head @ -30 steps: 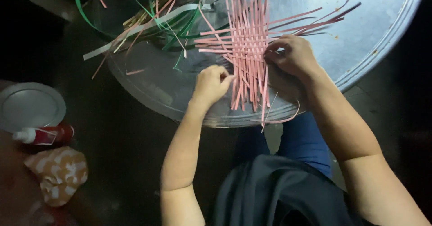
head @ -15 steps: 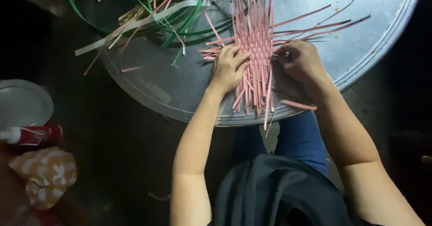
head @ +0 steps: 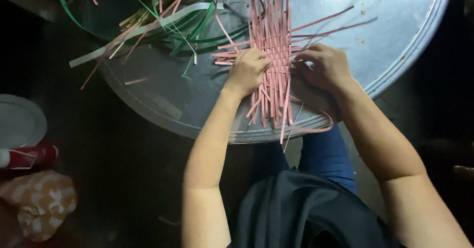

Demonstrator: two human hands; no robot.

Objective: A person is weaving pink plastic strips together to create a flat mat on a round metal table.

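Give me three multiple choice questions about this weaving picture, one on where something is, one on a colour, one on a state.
1. Where does the woven mat lie?
A. on the round metal tray
B. on the person's lap
C. on the floor

2. What colour are the woven strips?
A. blue
B. pink
C. yellow

3. What are the left hand and right hand doing?
A. hanging clear of the tray
B. holding scissors
C. both pressing on the mat

Answers: 1 A, the tray's shiny surface shows all around the mat; 2 B, the crossed strips are pink; 3 C, both hands rest on the weave.
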